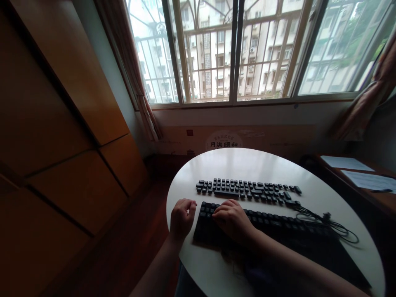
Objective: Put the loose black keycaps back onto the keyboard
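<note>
A black keyboard (206, 229) lies on the round white table (198, 169). Its upper rows carry keys, while the part nearer me looks dark and without keycaps. My right hand (233, 218) rests over the keyboard's left part, fingers bent together with the tips down at the keys. What those fingertips may pinch is hidden. Just left of the keyboard, my left hand (182, 216) is curled closed by the table's edge, with nothing visible in it. Behind the keyboard, loose black keycaps (236, 182) stand laid out in rows, among them a long spacebar keycap (227, 194).
A coiled black cable (332, 227) lies at the keyboard's right end. Papers (368, 181) and a pen sit on a wooden desk (335, 165) at right. A wooden cabinet (68, 103) stands left. Beyond the table are a cardboard box (262, 138) and a barred window (235, 53).
</note>
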The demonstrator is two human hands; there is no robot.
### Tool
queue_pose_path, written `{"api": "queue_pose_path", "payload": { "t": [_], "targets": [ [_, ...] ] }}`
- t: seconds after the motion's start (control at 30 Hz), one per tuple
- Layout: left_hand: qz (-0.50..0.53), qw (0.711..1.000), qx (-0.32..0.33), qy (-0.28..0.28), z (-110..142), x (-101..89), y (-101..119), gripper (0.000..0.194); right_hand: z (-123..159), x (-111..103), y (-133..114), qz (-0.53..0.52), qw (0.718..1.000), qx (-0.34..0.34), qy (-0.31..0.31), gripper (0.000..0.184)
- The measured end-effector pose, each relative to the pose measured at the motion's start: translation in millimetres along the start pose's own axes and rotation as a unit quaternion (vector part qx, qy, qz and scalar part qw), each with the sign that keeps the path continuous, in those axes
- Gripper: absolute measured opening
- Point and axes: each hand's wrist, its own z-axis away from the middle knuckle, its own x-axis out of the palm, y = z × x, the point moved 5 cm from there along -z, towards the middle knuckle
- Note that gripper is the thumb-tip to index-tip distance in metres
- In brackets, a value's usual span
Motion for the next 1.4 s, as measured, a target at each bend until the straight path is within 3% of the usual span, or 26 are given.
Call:
{"api": "queue_pose_path", "payload": {
  "t": [0.3, 0.77, 1.4],
  "targets": [
    [-0.013, 1.000, 0.013, -0.015, -2.1, 2.7, -0.4, 0.032, -1.8, 4.0, 1.5, 0.025, 1.000, 0.006, 0.017, 0.022],
    [-0.031, 0.999, 0.021, -0.011, -2.3, 2.6, 0.7, 0.032, -2.0, 7.7, 1.2, 0.018, 1.000, 0.007, -0.005, 0.019],
    [-0.050, 0.998, -0.019, -0.016, 1.2, 7.2, -0.3, 0.032, 1.0, -2.5, -3.1, 0.053, 0.998, -0.002, -0.031, 0.030]
  ]
}}
